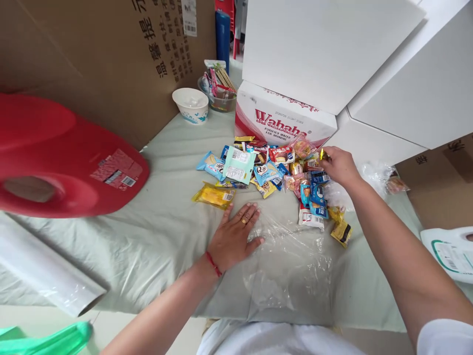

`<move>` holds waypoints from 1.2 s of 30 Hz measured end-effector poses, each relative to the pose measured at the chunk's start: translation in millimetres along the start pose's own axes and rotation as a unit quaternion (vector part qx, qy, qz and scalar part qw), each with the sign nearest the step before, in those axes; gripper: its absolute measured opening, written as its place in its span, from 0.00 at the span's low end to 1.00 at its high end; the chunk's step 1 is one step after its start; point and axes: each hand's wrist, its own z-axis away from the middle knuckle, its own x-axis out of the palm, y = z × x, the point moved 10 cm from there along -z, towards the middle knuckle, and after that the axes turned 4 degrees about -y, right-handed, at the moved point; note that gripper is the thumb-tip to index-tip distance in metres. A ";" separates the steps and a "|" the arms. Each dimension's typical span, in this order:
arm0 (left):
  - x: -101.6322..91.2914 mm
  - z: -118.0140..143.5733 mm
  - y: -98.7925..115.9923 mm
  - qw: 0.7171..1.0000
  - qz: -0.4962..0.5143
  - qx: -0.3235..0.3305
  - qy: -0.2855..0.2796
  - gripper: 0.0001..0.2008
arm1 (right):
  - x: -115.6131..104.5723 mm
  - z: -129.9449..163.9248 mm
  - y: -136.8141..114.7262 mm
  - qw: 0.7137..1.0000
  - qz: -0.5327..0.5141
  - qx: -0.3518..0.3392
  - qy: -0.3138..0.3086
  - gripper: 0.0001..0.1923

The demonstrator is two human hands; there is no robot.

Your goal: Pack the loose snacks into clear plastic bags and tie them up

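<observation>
Where a pale green cloth (155,241) covers the desk, a pile of wrapped snacks (273,175) lies near the middle, too many and too overlapped to count. The left hand (234,236) rests flat, fingers spread, its grip open on the edge of a clear plastic sheet (291,261) spread on the cloth in front of the person; it wears one ring and one red wrist cord. The right hand (338,165) reaches to the pile's far right edge, its grip closed on one small yellow-wrapped sweet (324,155). One yellow packet (214,195) lies apart at the pile's left, just beyond the left fingertips. Behind the pile stands one carton (281,118) printed "Wahaha" and "PURIFIED WATER FOR DRINKING", with large white boxes (325,44) stacked on it and to its right. At the back left stand one white bowl (191,104) and one clear tub of sticks (219,91), near each other, before a brown cardboard wall (111,54) bearing Chinese characters. One red plastic object (59,158) with a label and one roll of film (44,271) lie at the left.
</observation>
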 end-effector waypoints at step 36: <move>19.8 -3.4 -6.4 0.986 -0.043 -0.029 -0.158 0.59 | 70.0 314.7 -164.1 0.876 -0.095 -0.214 -0.421 0.14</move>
